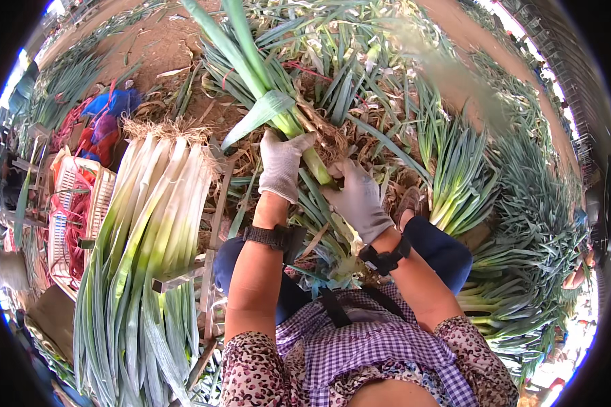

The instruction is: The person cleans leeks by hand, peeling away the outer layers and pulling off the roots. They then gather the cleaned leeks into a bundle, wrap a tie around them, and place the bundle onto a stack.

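Note:
A long green leek (316,164) slants across the middle of the view, its broad leaves toward the top. My left hand (282,160), in a pale knit glove, is wrapped around its stalk just below a folded-over leaf (265,114). Farther down the same stalk, my gloved right hand (360,201) has thumb and fingers closed about it; the glove is slightly blurred. Brown dry stems with stringy roots (333,142) show just beyond the right fingers. The leek's lower end is partly hidden by the right hand.
On my left, a metal rack (211,264) bears a row of cleaned leeks (155,203), roots outward. Beyond it stands a cream plastic basket (102,198) with pinkish ties. Leek bundles (453,178) lie at right, and leaf scraps (336,40) litter the ground ahead.

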`<state>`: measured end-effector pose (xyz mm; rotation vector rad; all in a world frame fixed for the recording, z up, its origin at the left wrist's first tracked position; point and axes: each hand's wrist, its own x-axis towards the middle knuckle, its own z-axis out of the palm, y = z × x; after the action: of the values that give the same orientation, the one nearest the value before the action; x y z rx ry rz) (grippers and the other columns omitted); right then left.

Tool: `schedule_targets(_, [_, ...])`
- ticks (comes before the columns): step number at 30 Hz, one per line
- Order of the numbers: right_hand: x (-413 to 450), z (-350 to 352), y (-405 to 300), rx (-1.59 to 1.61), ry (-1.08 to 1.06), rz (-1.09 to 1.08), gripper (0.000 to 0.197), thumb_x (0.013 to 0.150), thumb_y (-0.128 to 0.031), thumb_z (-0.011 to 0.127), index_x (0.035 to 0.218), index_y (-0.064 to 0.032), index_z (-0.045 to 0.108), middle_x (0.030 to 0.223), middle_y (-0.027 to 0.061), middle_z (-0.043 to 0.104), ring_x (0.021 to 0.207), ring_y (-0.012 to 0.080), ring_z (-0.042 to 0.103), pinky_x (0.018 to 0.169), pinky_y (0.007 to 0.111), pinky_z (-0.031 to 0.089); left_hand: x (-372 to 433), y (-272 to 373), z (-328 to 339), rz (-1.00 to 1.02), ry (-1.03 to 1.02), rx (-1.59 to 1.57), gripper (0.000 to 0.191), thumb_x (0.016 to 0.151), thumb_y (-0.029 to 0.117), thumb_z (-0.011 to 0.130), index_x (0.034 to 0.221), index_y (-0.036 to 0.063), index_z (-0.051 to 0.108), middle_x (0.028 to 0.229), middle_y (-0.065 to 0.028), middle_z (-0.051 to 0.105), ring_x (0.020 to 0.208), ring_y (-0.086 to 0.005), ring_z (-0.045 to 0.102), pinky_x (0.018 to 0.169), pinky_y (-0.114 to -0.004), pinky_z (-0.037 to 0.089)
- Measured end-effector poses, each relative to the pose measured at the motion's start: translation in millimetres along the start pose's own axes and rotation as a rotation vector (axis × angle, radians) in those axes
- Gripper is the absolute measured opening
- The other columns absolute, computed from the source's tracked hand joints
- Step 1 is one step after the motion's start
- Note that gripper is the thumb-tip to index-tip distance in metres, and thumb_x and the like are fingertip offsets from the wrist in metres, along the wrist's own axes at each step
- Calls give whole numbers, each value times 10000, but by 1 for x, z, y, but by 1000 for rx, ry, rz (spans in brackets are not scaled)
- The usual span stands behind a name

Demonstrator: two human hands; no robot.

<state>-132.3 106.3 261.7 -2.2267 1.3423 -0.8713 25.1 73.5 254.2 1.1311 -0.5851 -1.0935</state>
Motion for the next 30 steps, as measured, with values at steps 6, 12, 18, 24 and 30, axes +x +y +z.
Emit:
schedule_targets(6, [-3,-2,-2,128,-83,-93,138,691,-74,703,765,-85,588,772,40,596,740,229,603,654,327,479,-1,-5,1,-19,22,-4,345,687,5,759,953,-44,543,822,-85,631,684,-149,588,635,-275,490])
schedule_targets(12, [-38,-31,-7,1477,-140,693,184,776,-31,629,943,-52,553,814,23,533,693,114,521,601,279,438,7,3,-11,20,98,-160,316,708,-34,711,943,-13,502,785,-84,621,631,-139,564,567,-277,459])
schedule_targets(18, [-119,-48,53,490,-458,513,353,812,-179,691,1051,24,527,862,81,618,680,137,598,580,268,476,4,19,-4,8,126,-173,324,729,-55,692,940,-34,447,711,-114,613,508,-155,544,472,-277,450])
schedule_targets(24, [-91,-37,20,118,-672,400,433,791,-289,738,1077,0,588,826,118,672,666,198,647,622,315,513,1,10,2,46,172,-297,269,845,19,609,1059,-8,448,832,-133,612,599,-215,595,529,-352,537])
schedule_targets(30, [-61,-28,17,253,-481,61,506,874,-467,599,1019,16,633,715,115,639,628,173,610,587,318,477,1,4,-9,-90,58,-474,228,874,164,645,986,38,490,740,-72,541,564,-202,570,502,-350,520])
